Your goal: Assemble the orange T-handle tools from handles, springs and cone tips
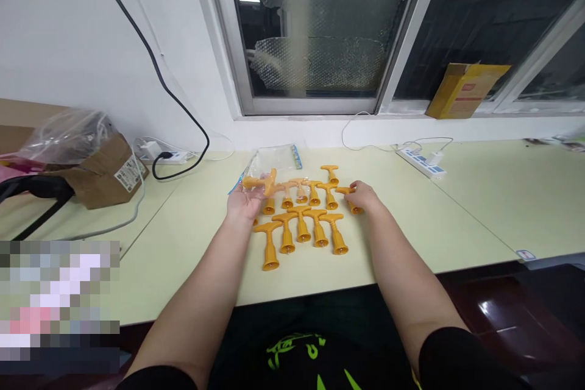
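Note:
My left hand point(247, 202), palm turned up, holds a yellow T-handled plastic piece point(260, 182) lying sideways above the table. At the right end of the group, my right hand point(364, 196) has its fingers closed on another yellow T-handled piece point(356, 209), its flared cup end pointing toward me. Between the hands lie several more of these pieces in two uneven rows, such as one in front point(270, 250) and one at the back point(329, 173). A clear plastic bag point(274, 159) with a blue printed edge lies behind my left hand, partly hidden.
The pale yellow table point(411, 237) runs along a wall under a window. At left stand an open cardboard box point(105, 177) and a black cable point(150, 55). A white power strip point(423, 163) lies at the back right. A yellow carton point(466, 91) leans on the sill.

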Motion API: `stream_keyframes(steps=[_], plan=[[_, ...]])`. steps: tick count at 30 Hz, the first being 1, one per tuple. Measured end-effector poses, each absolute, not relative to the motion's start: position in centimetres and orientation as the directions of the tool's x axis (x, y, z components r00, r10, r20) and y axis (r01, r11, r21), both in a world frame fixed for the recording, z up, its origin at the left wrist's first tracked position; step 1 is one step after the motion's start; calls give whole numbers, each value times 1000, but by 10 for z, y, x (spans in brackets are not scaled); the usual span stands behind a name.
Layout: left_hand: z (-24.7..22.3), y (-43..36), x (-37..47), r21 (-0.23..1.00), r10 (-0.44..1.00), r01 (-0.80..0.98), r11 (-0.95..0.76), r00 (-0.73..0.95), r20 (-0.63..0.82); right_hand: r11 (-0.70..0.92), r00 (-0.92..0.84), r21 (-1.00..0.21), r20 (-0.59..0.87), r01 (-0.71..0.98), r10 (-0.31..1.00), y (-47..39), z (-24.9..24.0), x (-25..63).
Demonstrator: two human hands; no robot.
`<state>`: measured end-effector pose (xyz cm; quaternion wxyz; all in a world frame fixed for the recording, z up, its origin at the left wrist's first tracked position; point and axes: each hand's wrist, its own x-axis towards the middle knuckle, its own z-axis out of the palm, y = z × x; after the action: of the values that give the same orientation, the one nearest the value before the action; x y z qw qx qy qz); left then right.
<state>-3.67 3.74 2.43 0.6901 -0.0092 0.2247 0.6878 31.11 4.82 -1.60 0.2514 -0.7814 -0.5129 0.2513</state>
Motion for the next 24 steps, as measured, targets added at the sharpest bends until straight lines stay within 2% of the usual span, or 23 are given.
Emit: stream_keyframes(steps=[3,5,7,8,10,13,17,20,24], plan=[[23,41,-46,285,946,-958,27,-68,-317,-270,381,-824,-72,498,922,46,-6,314],[23,43,-52,287,936,-958,-5,-105,-335,-132,336,-958,-40,255,941,43,1,311],[23,44,-55,299,929,-954,-30,-137,-345,-34,227,-999,-28,25,973,40,6,305],[23,44,-55,311,928,-950,-34,-146,-344,-8,163,-999,-13,-34,987,38,8,302],[23,43,-52,349,931,-937,-30,-154,-332,40,61,-998,37,-48,997,35,9,295],[23,39,-43,409,941,-912,-31,-164,-296,112,19,-986,111,-121,994,31,11,287],[22,36,-34,458,953,-888,-46,-176,-246,106,-42,-926,130,-363,991,24,18,277],[21,35,-29,488,954,-871,-66,-198,-225,88,-114,-903,148,-420,982,18,21,265],[19,32,-21,519,955,-851,-80,-214,-203,114,-46,-873,154,-474,987,17,15,246]])
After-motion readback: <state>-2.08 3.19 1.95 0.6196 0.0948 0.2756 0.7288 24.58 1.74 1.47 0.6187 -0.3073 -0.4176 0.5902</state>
